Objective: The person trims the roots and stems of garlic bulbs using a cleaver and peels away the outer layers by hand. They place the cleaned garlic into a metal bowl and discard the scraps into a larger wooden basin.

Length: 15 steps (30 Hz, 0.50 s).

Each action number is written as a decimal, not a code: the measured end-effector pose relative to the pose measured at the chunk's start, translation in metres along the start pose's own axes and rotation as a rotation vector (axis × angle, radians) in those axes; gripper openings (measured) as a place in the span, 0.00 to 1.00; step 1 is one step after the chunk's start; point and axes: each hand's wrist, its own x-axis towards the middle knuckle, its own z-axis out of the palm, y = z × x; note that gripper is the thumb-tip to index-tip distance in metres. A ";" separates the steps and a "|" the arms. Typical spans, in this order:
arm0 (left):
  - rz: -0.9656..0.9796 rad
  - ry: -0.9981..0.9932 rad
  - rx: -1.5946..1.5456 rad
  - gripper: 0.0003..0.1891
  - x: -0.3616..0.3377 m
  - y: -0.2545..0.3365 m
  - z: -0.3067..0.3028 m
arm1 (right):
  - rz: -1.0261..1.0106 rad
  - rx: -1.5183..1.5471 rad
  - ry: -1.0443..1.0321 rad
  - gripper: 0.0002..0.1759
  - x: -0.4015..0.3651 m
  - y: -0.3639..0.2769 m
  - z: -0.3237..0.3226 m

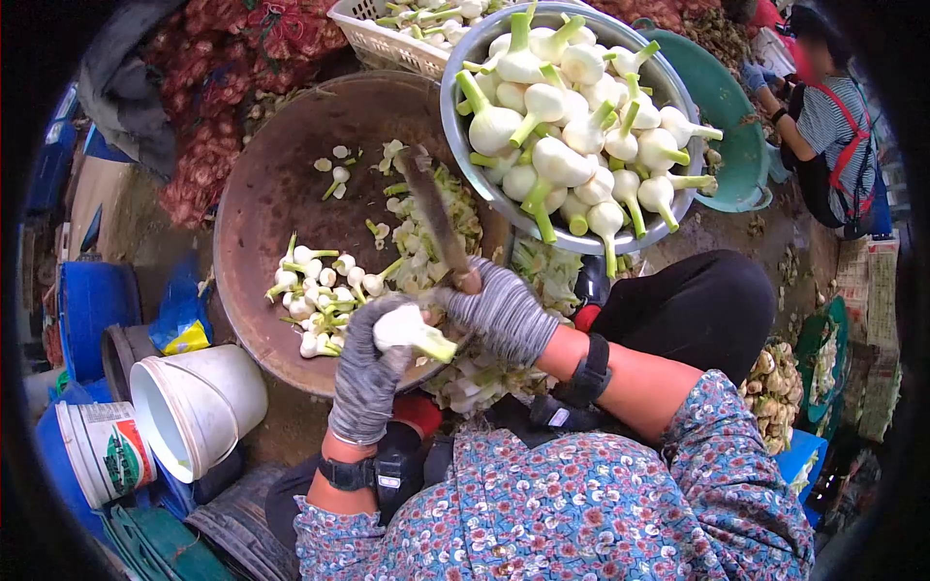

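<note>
In its grey knit glove, my left hand (364, 373) is closed around a white garlic bulb (395, 329), whose cut green stem points to the right. My right hand (506, 312), gloved the same way, grips a knife (432, 203) by its wooden handle, the dark blade slanting up and away. Both hands are over the near edge of a wide brown basin (281, 184). Inside it lie small garlic bulbs (325, 295) and a heap of peelings (441, 232). A metal bowl (463, 145) piled with trimmed garlic bulbs (562, 160) stands beyond my right hand.
A white plastic crate (383, 44) and a green tub (722, 126) flank the metal bowl. Red net sacks (203, 107) fill the upper left. White buckets (218, 402) stand at left. Another person (833, 126) sits at upper right. Untrimmed garlic (772, 397) lies at right.
</note>
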 end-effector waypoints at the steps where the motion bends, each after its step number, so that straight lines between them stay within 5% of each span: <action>1: -0.004 0.039 -0.119 0.24 0.002 0.008 0.003 | -0.004 0.062 0.062 0.23 0.011 0.023 0.002; 4: -0.047 0.143 -0.429 0.27 0.005 0.014 -0.002 | 0.226 -0.047 -0.084 0.22 0.008 0.000 -0.014; 8: -0.093 0.128 -0.584 0.30 0.007 0.007 -0.012 | 0.033 -0.344 -0.189 0.27 -0.001 -0.001 -0.009; 15: -0.139 0.102 -0.580 0.30 0.003 -0.002 0.000 | -0.271 0.287 -0.161 0.21 -0.014 -0.031 0.004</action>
